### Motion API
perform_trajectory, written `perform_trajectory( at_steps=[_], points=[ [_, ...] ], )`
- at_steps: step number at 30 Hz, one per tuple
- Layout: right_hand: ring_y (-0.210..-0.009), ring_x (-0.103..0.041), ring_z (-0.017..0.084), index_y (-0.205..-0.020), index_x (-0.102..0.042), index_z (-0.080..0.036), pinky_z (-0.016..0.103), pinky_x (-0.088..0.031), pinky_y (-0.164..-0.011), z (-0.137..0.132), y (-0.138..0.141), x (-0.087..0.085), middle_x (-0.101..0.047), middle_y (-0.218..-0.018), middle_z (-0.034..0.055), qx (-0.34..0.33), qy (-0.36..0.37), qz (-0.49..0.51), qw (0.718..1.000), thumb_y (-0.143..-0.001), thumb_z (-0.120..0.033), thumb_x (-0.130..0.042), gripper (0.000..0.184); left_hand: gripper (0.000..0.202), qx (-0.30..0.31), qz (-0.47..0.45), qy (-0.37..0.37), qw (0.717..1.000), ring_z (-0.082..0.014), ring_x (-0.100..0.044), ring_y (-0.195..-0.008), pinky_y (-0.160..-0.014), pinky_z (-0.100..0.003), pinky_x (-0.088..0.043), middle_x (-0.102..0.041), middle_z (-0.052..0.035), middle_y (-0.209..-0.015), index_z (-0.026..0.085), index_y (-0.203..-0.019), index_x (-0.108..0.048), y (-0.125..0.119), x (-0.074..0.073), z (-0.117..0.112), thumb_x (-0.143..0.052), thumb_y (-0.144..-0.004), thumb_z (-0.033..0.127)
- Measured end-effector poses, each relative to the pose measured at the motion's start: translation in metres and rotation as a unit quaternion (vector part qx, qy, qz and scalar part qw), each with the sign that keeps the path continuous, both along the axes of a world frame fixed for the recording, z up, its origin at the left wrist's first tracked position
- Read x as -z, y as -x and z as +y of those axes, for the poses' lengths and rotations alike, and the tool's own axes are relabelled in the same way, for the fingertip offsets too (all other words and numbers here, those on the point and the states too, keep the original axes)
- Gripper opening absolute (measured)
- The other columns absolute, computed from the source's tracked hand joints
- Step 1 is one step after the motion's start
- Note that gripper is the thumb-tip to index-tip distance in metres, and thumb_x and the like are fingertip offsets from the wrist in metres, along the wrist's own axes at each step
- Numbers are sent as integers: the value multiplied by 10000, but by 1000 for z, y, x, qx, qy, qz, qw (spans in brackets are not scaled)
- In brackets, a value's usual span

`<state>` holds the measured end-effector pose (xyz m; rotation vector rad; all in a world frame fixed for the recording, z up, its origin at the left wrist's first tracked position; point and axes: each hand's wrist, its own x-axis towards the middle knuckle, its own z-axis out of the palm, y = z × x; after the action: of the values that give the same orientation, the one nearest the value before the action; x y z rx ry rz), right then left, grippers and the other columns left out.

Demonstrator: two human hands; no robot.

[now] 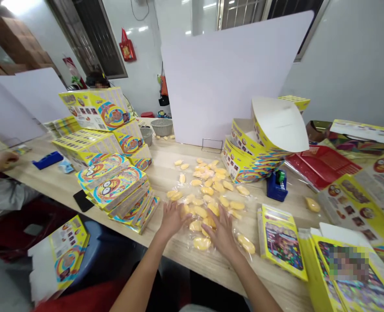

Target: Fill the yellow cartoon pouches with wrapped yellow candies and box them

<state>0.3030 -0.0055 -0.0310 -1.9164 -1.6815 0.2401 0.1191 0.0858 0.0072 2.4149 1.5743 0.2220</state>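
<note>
A loose spread of yellow oval pieces in clear plastic wrappers [207,190] lies on the wooden table in front of me. At the left edge of the spread is my left hand [172,218], its fingers apart and touching the nearest pieces. My right hand [222,229] rests palm down over the near side, fingers stretched out among the wrapped pieces. Neither hand grips anything that I can see. Some pieces are partly covered by the fingers. One wrapped piece [245,244] lies just right of my right hand.
Stacked yellow printed boxes [114,182] stand left; nested open cartons [256,143] stand back right. A blue tape dispenser [277,186], a flat yellow box [282,238] and a red basket [324,162] are on the right. A white divider [230,82] rises behind. A co-worker's hand [0,162] shows far left.
</note>
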Motion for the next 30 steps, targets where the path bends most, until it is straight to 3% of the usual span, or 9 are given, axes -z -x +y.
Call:
perform_trajectory(
  at_steps=[2, 5, 8, 11, 15, 20, 24, 27, 30],
  points=[
    [-1331, -246, 334, -1236, -529, -176, 570, -245, -1033, -15, -9, 2, -321, -1415, 190, -2, -54, 14, 998, -834, -417, -511, 469, 362, -2, -4, -18, 1000, -280, -441, -1188, -1035, -474, -264, -553, -148, -1211, 136, -1168, -551, -17, -16, 19, -428, -891, 334],
    [-1243, -414, 307, -1172, -565, -180, 524, -396, -966, -48, -21, 13, -445, -1329, 179, 4, -127, 51, 991, -862, -361, -479, 369, 288, 18, -10, -20, 1000, -209, -482, -1137, -992, -411, -354, -553, -103, -1197, 161, -1154, -540, -57, -26, 58, -406, -911, 239],
    [-1130, -544, 251, -1124, -589, -218, 393, -503, -887, -76, -30, 22, -549, -1240, 132, -23, -153, 80, 985, -869, -274, -477, 284, 305, 22, -4, 14, 1000, -220, -515, -1091, -922, -453, -422, -525, -90, -1217, 163, -1152, -524, -100, -19, 98, -504, -874, 287],
    [-1031, -614, 205, -1060, -618, -220, 291, -528, -844, -91, -42, 21, -625, -1132, 106, -25, -173, 110, 978, -869, -230, -480, 237, 338, -4, -5, 58, 998, -221, -545, -1035, -865, -446, -462, -534, -91, -1184, 152, -1154, -517, -124, -5, 123, -535, -856, 310],
    [-932, -659, 190, -1030, -631, -209, 256, -544, -792, -94, -66, 3, -691, -1001, 78, -14, -196, 124, 973, -859, -217, -495, 218, 319, -52, -54, 107, 991, -213, -552, -1014, -851, -433, -470, -545, -87, -1160, 148, -1132, -528, -120, -5, 131, -535, -856, 307],
    [-865, -678, 197, -992, -640, -220, 283, -557, -763, -92, -88, -19, -713, -953, 65, 4, -147, 170, 974, -863, -268, -481, 211, 315, -96, -231, 148, 957, -165, -577, -853, -745, -359, -491, -576, -68, -1017, 137, -1093, -527, -98, -36, 115, -479, -879, 364],
    [-876, -671, 207, -957, -649, -235, 288, -558, -743, -88, -89, -26, -707, -966, 59, 62, -103, 233, 965, -864, -342, -466, 231, 597, -50, -386, 214, 896, -87, -466, -535, -546, -245, -434, -476, 3, -676, 109, -1032, -536, -103, -66, 68, -231, -874, 598],
    [-888, -666, 205, -954, -646, -235, 246, -560, -652, -82, -83, -29, -704, -966, 56, 82, -87, 254, 960, -857, -372, -467, 245, 752, 13, -485, 295, 824, -58, -356, -424, -449, -203, -370, -374, 47, -582, 141, -948, -554, -116, -92, 17, -184, -752, 766],
    [-915, -655, 211, -976, -633, -222, 256, -550, -664, -74, -75, -30, -695, -994, 71, 85, -75, 273, 955, -858, -396, -457, 274, 607, 130, -631, 475, 599, -51, -318, -336, -361, -179, -310, -390, 59, -505, 167, -845, -546, -124, -122, -27, -340, -749, 730]
  ],
)
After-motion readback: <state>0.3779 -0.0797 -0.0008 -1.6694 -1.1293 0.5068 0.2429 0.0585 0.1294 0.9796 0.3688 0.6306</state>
